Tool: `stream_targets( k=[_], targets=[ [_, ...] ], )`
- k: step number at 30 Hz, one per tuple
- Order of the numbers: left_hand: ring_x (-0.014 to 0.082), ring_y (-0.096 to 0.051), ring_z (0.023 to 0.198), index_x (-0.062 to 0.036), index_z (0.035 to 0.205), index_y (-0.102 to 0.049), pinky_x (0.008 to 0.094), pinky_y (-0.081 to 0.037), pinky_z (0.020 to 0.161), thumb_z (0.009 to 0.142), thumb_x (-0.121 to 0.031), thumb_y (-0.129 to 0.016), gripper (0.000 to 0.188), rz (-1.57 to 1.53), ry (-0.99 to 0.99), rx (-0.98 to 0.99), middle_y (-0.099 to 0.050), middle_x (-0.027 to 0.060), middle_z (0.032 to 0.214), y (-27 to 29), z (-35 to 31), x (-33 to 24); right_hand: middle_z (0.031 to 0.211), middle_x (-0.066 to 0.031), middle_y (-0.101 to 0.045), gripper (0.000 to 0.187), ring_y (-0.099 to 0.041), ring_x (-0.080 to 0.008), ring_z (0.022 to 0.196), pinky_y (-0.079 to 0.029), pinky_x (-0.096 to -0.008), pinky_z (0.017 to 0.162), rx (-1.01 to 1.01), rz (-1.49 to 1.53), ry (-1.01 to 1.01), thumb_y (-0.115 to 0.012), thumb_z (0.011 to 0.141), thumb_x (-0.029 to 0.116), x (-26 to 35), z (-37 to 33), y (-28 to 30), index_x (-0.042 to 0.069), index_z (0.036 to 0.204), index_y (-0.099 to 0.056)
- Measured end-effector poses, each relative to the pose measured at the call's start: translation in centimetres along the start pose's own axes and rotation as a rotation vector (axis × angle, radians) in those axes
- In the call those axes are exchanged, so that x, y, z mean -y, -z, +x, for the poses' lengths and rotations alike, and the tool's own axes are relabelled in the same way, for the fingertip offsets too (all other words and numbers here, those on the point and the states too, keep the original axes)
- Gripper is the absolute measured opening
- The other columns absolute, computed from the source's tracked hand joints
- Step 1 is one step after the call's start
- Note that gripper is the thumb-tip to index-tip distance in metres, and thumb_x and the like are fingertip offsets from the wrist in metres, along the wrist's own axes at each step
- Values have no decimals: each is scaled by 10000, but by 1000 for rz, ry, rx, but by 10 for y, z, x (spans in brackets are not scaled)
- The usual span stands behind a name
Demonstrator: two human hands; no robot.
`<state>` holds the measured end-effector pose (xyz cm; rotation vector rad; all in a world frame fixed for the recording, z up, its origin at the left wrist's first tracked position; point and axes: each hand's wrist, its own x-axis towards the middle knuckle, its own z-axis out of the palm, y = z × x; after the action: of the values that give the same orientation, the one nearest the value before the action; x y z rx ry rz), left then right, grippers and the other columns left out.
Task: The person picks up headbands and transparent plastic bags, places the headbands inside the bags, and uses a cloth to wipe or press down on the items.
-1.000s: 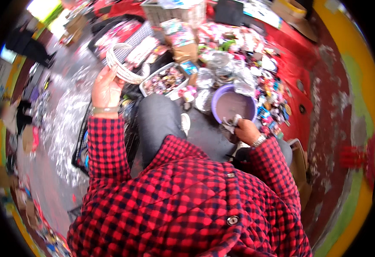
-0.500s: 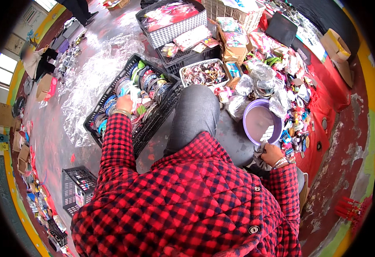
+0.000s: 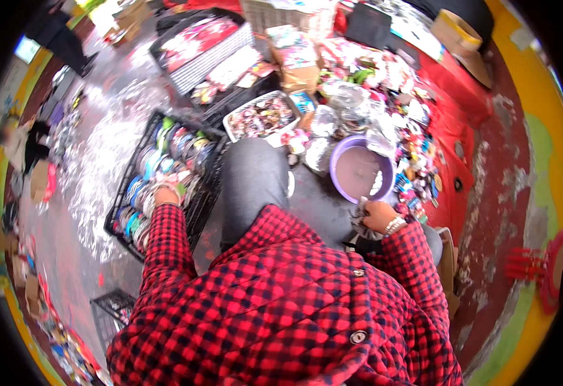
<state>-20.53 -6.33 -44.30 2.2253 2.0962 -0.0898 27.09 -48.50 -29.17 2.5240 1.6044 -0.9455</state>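
My left hand reaches down into a black plastic crate packed with rows of coloured rings, which look like headbands or bangles. Its fingers are blurred and partly hidden among them, so I cannot tell whether they hold one. On the right, my right hand is closed around a crumpled grey cloth. The cloth is at the near rim of a purple basin, which holds murky greyish water.
A white basket of small accessories stands beyond my knee. Behind it are a patterned crate of packets and a cardboard box. Heaped small goods lie right of the basin. Clear plastic sheeting spreads left of the black crate.
The view has shifted. My left hand has moved nearer to me within the crate, toward its near end. My right hand still grips the cloth by the basin.
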Motion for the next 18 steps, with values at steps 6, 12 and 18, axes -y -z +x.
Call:
stream_targets(
  k=[6,12,18],
  targets=[
    [408,-557,720,12,688,-598,499,-422,668,816,-271,-509,323,-286,-424,-228,-587,230,743,62,22,-133,834,-209,-620,251,-601,-368,804,-465,-445,704,59,-24,26,-531,729,175,19,-10,15,-2,903,-568],
    [379,-537,721,27,668,-541,444,-420,670,831,-235,-533,309,-524,-1075,-299,-555,199,705,157,1,-329,841,-208,-621,288,-602,-365,806,-462,-443,716,56,80,60,-542,732,248,29,-13,23,30,917,-578],
    [313,-593,795,-16,792,-644,385,-472,748,734,-107,-498,182,-396,-1631,-209,-630,144,829,144,-56,-491,783,-211,-620,255,-601,-367,786,-464,-443,708,36,160,68,-527,729,235,13,-6,8,47,873,-621]
  ],
)
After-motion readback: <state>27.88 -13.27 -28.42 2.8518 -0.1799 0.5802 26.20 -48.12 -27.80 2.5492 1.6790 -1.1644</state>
